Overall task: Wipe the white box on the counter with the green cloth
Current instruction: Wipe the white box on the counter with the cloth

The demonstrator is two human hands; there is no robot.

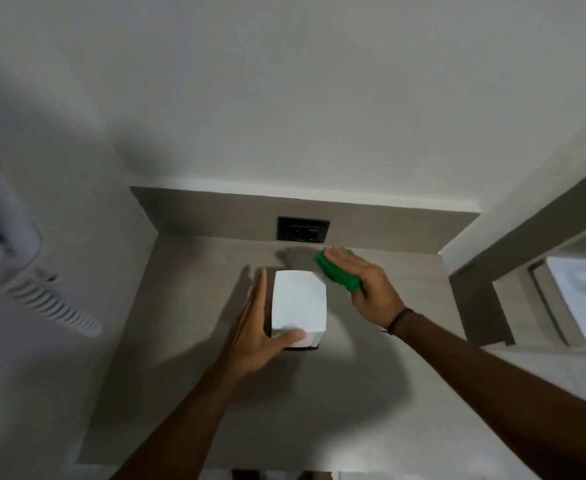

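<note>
A white box (299,301) stands upright on the grey counter (194,341), seen from above. My left hand (255,329) grips it, fingers flat along its left side and the thumb across its near top edge. My right hand (366,289) holds a folded green cloth (336,273) and presses it against the box's far right corner. The box's right face is mostly hidden from me.
A black wall socket (303,229) sits in the grey backsplash just behind the box. A white appliance with a ribbed hose (52,306) hangs at the left. A white basin (585,299) lies beyond a partition at the right.
</note>
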